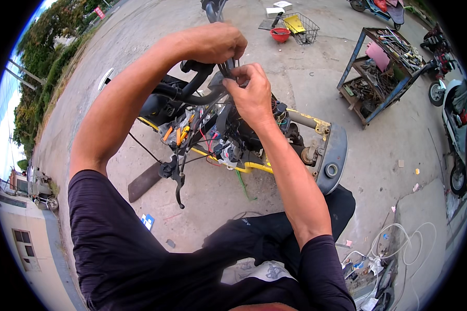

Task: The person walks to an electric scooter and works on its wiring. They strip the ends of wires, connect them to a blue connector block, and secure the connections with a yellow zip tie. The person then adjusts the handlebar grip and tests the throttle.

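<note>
Both my hands are raised over the far side of a stripped-down scooter with a yellow frame (pixel 254 167). My left hand (pixel 215 44) bends over the top of a bundle of black cables (pixel 226 69) beside the handlebar (pixel 194 85), its fingers curled in. Just below and to the right, my right hand (pixel 251 93) pinches the same cables between thumb and fingers. A brake lever (pixel 179 189) dangles on the near side. Coloured wires and orange-handled tools (pixel 180 136) lie in the open body. At the right end is a grey bumper-like part (pixel 337 158).
A blue-framed tool cart (pixel 355 65) full of tools and metal parts stands at the right. Behind are a wire basket (pixel 310 31) and a red bowl (pixel 280 35). Parked scooters (pixel 454 111) line the right edge. A pale hose (pixel 410 238) coils on the ground at lower right.
</note>
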{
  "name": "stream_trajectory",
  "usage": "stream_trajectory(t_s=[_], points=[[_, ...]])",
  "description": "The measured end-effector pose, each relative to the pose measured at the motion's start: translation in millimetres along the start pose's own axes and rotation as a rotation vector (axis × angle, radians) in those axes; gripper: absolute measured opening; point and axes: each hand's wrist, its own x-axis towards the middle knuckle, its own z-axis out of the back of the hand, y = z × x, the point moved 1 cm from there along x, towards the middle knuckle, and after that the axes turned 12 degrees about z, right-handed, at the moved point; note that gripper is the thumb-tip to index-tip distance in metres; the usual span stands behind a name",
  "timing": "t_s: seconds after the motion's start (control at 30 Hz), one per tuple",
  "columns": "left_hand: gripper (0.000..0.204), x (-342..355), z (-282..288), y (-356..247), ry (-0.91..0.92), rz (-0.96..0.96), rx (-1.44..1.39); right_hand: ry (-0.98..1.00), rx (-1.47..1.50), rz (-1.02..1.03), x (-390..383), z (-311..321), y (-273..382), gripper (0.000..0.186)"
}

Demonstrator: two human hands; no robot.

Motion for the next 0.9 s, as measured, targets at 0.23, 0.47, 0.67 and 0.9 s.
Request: stream_trajectory(t_s=[0.23, 0.47, 0.67, 0.9], points=[[0.016, -8.7, 2.5, 6.2, 0.072, -0.076, 0.019, -0.136, -0.104, 0.08, -7.4, -12.5, 5.5, 0.02], [0.016, -9.2, 0.3, 2.4, 0.129, -0.167, 0.123, -0.112, 0.074, -0.003, -8.5, -6.9, -2.8, 0.022], [0.017, -10.4, -1.4, 1.9, 0.126, -0.132, 0.075, -0.197, 0.055, -0.052, -13.2, -13.0, -2.8, 0.022], [0.02, -8.1, -1.4, 4.2, 0.033, -0.262, 0.104, -0.215, 0.002, 0.048, -12.5, -11.2, 0.6, 0.014]])
